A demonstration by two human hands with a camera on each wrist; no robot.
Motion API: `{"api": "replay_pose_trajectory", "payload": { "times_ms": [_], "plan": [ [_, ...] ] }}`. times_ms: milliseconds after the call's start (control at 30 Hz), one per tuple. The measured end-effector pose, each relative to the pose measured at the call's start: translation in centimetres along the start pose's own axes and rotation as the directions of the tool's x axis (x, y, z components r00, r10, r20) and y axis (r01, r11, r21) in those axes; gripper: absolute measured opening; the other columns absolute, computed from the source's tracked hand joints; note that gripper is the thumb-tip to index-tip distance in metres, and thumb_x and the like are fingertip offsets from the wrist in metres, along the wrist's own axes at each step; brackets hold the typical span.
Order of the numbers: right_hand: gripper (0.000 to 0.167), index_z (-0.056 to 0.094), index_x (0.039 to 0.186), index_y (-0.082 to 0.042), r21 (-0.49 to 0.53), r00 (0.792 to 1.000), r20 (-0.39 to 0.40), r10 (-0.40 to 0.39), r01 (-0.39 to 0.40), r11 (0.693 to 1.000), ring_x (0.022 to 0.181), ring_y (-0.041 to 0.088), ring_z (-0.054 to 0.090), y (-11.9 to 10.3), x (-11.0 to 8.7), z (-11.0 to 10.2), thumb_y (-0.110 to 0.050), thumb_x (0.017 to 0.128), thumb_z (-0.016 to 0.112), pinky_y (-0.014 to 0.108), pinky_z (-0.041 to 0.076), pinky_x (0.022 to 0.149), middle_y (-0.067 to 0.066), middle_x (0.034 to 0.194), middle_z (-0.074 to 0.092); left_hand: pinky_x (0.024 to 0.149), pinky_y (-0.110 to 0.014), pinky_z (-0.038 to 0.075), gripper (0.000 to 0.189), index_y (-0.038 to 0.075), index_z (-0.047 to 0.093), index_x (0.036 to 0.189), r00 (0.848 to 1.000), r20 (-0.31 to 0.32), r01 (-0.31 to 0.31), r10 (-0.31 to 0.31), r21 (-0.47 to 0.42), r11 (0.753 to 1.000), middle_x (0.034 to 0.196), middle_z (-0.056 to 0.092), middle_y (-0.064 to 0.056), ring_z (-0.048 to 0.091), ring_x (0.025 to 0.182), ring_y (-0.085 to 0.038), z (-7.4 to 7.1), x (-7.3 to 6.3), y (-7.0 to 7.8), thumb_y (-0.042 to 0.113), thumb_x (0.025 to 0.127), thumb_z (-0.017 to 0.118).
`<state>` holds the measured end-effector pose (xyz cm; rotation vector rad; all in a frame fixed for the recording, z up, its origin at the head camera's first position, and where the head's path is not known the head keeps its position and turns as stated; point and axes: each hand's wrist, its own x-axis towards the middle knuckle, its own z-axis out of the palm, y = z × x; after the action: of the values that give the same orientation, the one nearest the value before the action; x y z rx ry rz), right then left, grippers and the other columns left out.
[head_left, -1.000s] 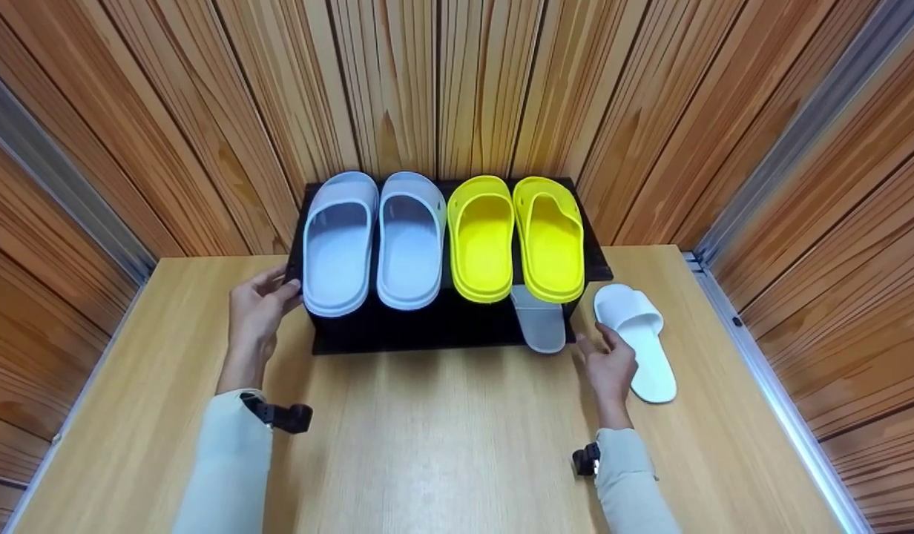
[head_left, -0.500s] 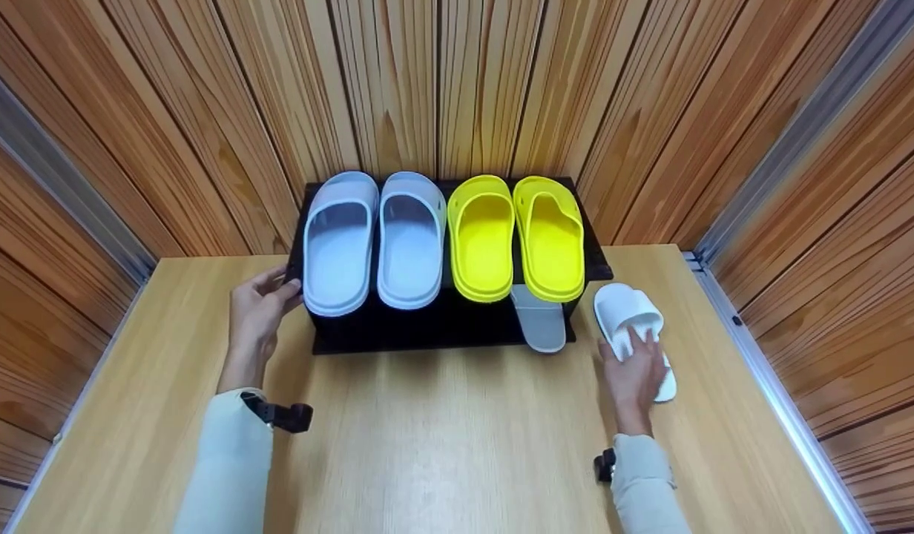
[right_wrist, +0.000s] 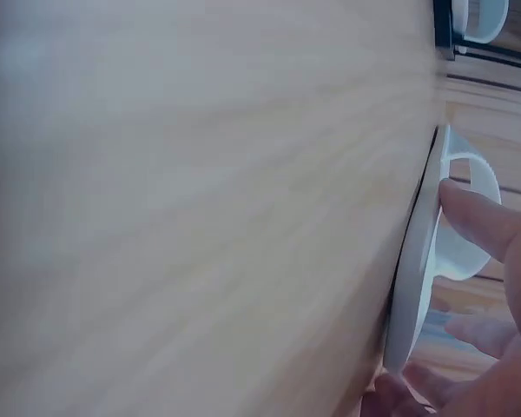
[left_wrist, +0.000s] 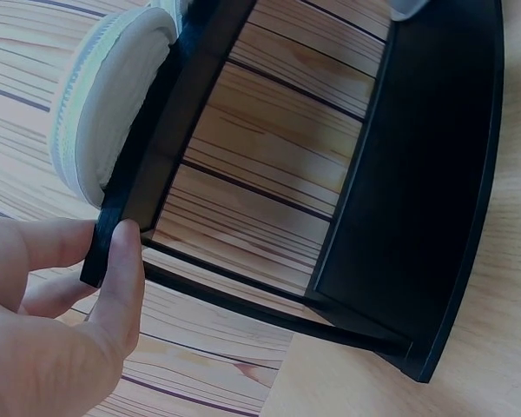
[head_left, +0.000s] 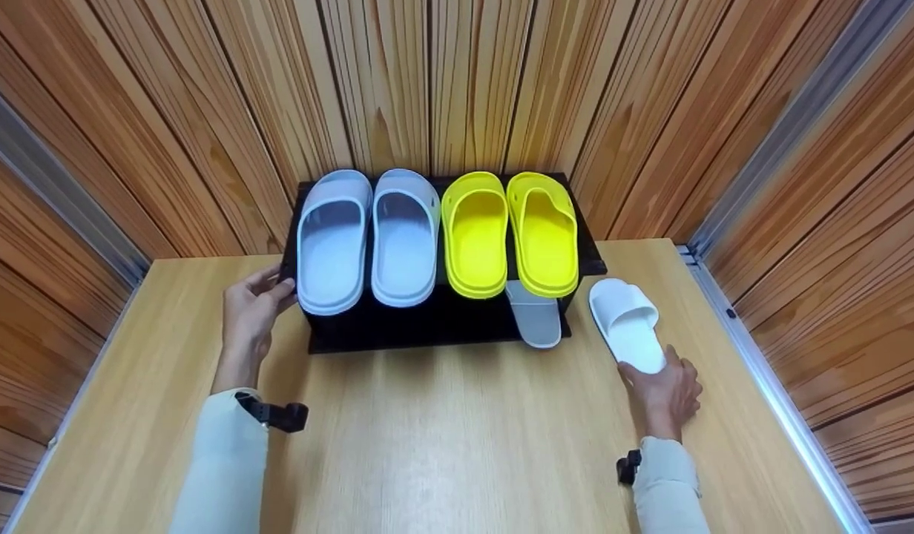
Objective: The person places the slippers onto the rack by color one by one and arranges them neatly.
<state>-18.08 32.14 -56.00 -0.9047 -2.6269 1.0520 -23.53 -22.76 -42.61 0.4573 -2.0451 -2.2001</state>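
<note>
My left hand (head_left: 251, 311) pinches the left corner of the upper shelf of a black shoe rack (head_left: 398, 330). In the left wrist view the thumb (left_wrist: 124, 261) lies on one side of the shelf edge and the fingers on the other. At the right, my right hand (head_left: 665, 389) holds a white slipper (head_left: 629, 326) by its heel end, thumb on one side and fingers on the other. That slipper's toe points toward the back wall. A grey slipper (head_left: 537, 322) sits on the lower shelf at the right, its front part hidden by the shelf above.
On the upper shelf stand a pair of light blue clogs (head_left: 332, 256) and a pair of yellow clogs (head_left: 475, 248). The rack stands on a wooden tabletop (head_left: 442, 445) against a wood-patterned back wall (head_left: 398, 89). A metal rail (head_left: 761, 356) runs along the right side.
My right hand has moved right, from beside the rack's right end across the white slipper to its heel, and has taken hold of it. My left hand has kept its grip on the rack.
</note>
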Motion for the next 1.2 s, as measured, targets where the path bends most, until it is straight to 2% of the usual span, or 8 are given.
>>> {"api": "replay_pose_trajectory", "payload": {
  "times_ms": [233,333,433,633,800,933,1033,1200],
  "plan": [
    [0.087,0.038,0.148,0.01,0.047,1.0,-0.005,-0.007,0.007,0.999,0.126,0.052,0.033,1.0,0.1,-0.5,-0.033,0.086,0.081,0.061,0.027,0.103,0.035,0.139,0.042,0.091,-0.023,0.053,0.047,-0.004,0.049,0.146,1.0,0.003,0.004,-0.004,0.011,1.0,0.131,0.053,-0.02,0.065,0.097,-0.01,0.0,0.0,0.0,-0.001,0.1,0.058],
    [0.066,0.054,0.129,0.011,0.065,0.999,-0.035,-0.015,0.018,0.998,0.112,0.047,0.043,1.4,0.5,-0.9,-0.026,0.084,0.083,0.055,0.032,0.095,0.033,0.122,0.053,0.09,-0.023,0.053,0.047,-0.006,0.049,0.145,1.0,0.003,-0.006,0.006,0.003,1.0,0.133,0.053,-0.022,0.065,0.096,-0.009,0.1,0.0,-0.1,-0.002,0.1,0.058],
    [0.05,0.06,0.116,0.012,0.123,1.0,-0.012,0.014,-0.013,0.992,0.102,0.042,0.047,1.7,0.8,-1.7,-0.02,0.084,0.083,0.05,0.037,0.088,0.031,0.114,0.058,0.091,-0.024,0.053,0.046,-0.007,0.049,0.145,1.0,-0.001,-0.021,0.021,0.006,1.0,0.133,0.053,-0.022,0.065,0.097,-0.01,0.1,-0.1,0.0,-0.002,0.1,0.058],
    [0.056,0.053,0.138,0.01,0.238,0.988,0.094,0.123,-0.142,0.961,0.118,0.04,0.047,2.2,1.3,-3.3,-0.014,0.091,0.075,0.05,0.038,0.099,0.031,0.134,0.052,0.097,-0.029,0.051,0.046,-0.004,0.05,0.145,1.0,-0.002,-0.014,0.015,0.026,1.0,0.133,0.054,-0.02,0.064,0.102,-0.013,0.1,-0.1,0.0,0.0,0.101,0.058],
    [0.051,0.06,0.137,0.002,0.286,0.981,0.073,0.177,-0.191,0.939,0.112,0.029,0.053,2.9,1.5,-3.7,-0.015,0.091,0.076,0.032,0.043,0.087,0.023,0.129,0.059,0.096,-0.027,0.052,0.045,-0.003,0.05,0.146,1.0,0.0,-0.005,0.005,0.038,0.999,0.134,0.053,-0.019,0.063,0.106,-0.016,0.2,-0.2,0.1,0.0,0.101,0.057],
    [0.049,0.062,0.137,-0.003,0.376,0.974,0.08,0.211,-0.226,0.899,0.087,0.011,0.06,3.6,1.6,-4.1,-0.012,0.091,0.076,0.021,0.053,0.07,0.006,0.106,0.066,0.092,-0.023,0.053,0.045,-0.002,0.05,0.146,1.0,-0.008,0.001,-0.001,0.04,0.999,0.135,0.053,-0.019,0.063,0.107,-0.017,0.2,-0.2,0.1,0.0,0.101,0.057],
    [0.048,0.061,0.138,-0.002,0.46,0.968,0.117,0.224,-0.252,0.851,0.069,0.005,0.062,3.9,1.7,-4.4,-0.007,0.091,0.074,0.023,0.057,0.06,-0.008,0.089,0.063,0.092,-0.023,0.053,0.044,-0.002,0.051,0.145,1.0,-0.011,0.003,-0.002,0.044,0.999,0.136,0.053,-0.019,0.063,0.108,-0.018,0.2,-0.2,0.1,0.0,0.101,0.056],
    [0.04,0.068,0.132,-0.008,0.576,0.959,0.168,0.227,-0.283,0.767,0.066,0.007,0.066,4.1,1.6,-4.8,-0.002,0.092,0.072,0.025,0.058,0.059,-0.012,0.082,0.064,0.092,-0.023,0.053,0.044,-0.002,0.051,0.145,1.0,-0.009,0.0,0.001,0.047,0.999,0.134,0.053,-0.019,0.063,0.107,-0.017,0.0,-0.1,0.1,0.0,0.101,0.057]
  ]
}}
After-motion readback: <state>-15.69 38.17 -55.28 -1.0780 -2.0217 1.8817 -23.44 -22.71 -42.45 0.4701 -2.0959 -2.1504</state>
